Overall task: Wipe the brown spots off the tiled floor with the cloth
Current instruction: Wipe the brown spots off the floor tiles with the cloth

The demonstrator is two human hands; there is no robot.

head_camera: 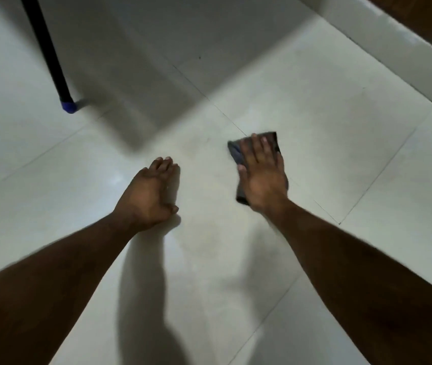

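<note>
the dark grey cloth is laid flat on the pale tiled floor, right of centre in the scene, just beside a grout line. it is pressed down by the right hand, whose fingers are held straight and spread over it; nothing is curled round the cloth, so this grip is flat and unclosed. cloth edges are seen past the fingertips on the far side and along the thumb side. the left hand is rested on the bare tile to the left, well apart from the cloth, fingers straight, nothing held. brown spots cannot be made out clearly. a black leg with a blue foot is seen at far left.
</note>
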